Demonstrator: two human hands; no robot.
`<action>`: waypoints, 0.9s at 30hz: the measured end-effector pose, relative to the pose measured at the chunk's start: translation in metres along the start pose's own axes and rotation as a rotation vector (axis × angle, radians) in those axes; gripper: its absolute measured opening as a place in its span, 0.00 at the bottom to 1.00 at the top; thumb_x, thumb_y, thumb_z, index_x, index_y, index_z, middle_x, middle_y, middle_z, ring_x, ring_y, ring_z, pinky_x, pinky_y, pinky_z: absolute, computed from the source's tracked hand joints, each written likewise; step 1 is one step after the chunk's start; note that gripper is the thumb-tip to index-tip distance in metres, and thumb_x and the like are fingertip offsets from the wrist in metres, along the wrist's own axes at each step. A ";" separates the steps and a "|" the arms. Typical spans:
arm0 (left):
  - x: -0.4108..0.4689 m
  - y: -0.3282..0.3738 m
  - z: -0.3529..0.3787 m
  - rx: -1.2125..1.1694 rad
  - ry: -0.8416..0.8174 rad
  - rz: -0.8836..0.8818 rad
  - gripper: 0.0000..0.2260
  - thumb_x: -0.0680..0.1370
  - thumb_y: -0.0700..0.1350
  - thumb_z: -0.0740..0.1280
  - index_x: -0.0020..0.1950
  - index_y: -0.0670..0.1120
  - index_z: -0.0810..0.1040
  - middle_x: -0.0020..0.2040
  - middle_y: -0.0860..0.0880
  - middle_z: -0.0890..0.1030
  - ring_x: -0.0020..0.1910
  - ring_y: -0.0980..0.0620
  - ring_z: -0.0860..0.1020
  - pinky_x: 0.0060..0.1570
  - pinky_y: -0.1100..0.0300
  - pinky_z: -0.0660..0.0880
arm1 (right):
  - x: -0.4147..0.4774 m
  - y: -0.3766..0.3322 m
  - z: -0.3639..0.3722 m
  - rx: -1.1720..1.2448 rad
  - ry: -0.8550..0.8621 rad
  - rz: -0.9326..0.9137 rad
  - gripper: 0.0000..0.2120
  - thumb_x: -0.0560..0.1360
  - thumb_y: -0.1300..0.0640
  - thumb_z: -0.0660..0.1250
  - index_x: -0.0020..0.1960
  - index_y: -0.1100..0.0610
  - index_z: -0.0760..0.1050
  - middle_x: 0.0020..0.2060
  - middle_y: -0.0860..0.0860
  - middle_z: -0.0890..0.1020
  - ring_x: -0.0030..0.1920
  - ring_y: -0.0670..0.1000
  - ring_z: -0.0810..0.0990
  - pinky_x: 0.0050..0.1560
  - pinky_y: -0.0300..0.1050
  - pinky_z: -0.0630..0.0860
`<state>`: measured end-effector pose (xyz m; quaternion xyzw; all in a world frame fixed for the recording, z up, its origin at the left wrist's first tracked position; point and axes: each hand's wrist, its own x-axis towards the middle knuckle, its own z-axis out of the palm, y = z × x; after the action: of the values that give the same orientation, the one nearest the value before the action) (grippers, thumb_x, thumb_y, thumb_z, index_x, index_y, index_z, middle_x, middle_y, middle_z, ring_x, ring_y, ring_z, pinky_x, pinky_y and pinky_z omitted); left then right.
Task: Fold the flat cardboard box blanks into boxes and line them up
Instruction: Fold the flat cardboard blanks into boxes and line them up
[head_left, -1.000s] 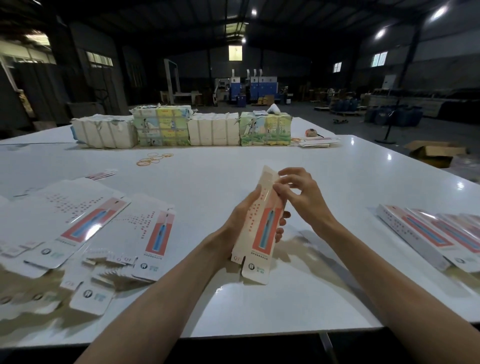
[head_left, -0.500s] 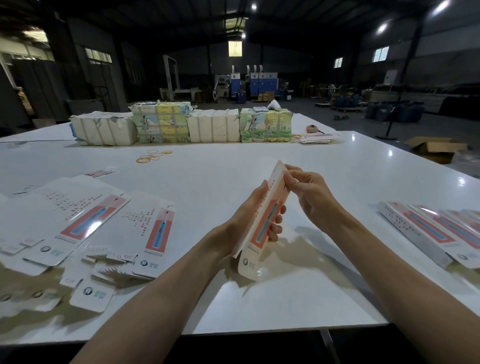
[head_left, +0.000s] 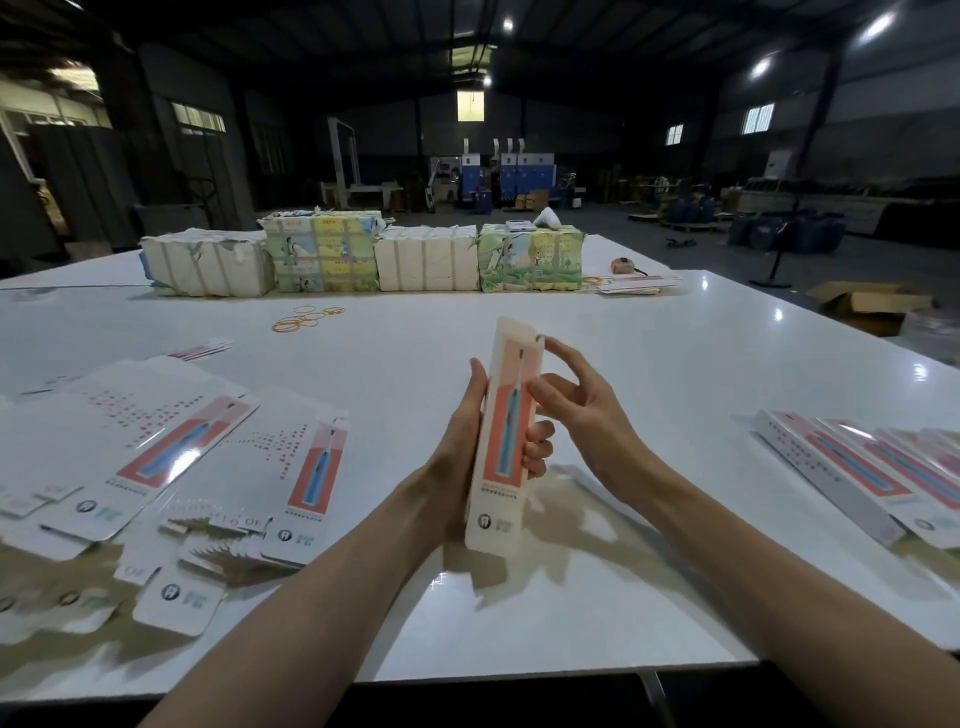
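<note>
A long white box with a red panel and a blue toothbrush picture (head_left: 505, 436) stands nearly upright above the white table (head_left: 597, 597). My left hand (head_left: 470, 441) grips its lower half, thumb on the left edge and fingers wrapped round the right side. My right hand (head_left: 576, 410) is beside the box's upper right, thumb touching the front panel and forefinger reaching toward the top flap. Flat printed blanks (head_left: 171, 467) lie fanned out on the left. Folded boxes (head_left: 862, 467) lie side by side at the right edge.
Wrapped paper bundles (head_left: 363, 257) stand in a row along the far side of the table. Rubber bands (head_left: 306, 318) lie in front of them. A small pile of blanks (head_left: 634, 284) sits at the far right. An open carton (head_left: 872, 304) is on the floor beyond.
The box has turned its red front panel toward me and stands more upright. My right hand has slid from pinching the top edge to the box's right side.
</note>
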<state>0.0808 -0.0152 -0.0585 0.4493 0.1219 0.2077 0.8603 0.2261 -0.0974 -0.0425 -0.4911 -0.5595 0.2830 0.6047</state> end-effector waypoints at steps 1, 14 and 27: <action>0.000 -0.001 0.001 0.057 0.041 0.002 0.38 0.76 0.78 0.52 0.59 0.45 0.77 0.39 0.42 0.78 0.33 0.47 0.80 0.35 0.57 0.80 | 0.001 -0.001 0.000 0.003 0.020 -0.006 0.26 0.80 0.46 0.71 0.75 0.41 0.67 0.56 0.49 0.87 0.59 0.54 0.86 0.63 0.55 0.79; 0.003 -0.004 0.014 0.560 0.212 0.457 0.29 0.81 0.63 0.63 0.80 0.73 0.55 0.72 0.59 0.73 0.58 0.50 0.86 0.47 0.47 0.85 | 0.006 -0.006 -0.014 -0.174 0.027 -0.077 0.31 0.80 0.44 0.71 0.80 0.39 0.64 0.53 0.43 0.88 0.58 0.46 0.86 0.50 0.32 0.81; 0.002 -0.011 0.011 0.583 0.229 0.301 0.42 0.72 0.44 0.77 0.78 0.63 0.58 0.65 0.44 0.78 0.53 0.41 0.87 0.48 0.46 0.86 | 0.008 0.006 -0.014 -0.224 -0.031 -0.018 0.09 0.84 0.49 0.67 0.63 0.48 0.76 0.53 0.46 0.86 0.57 0.50 0.85 0.54 0.42 0.84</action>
<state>0.0896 -0.0281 -0.0613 0.6630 0.2043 0.3376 0.6362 0.2421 -0.0918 -0.0436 -0.5461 -0.6012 0.2207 0.5400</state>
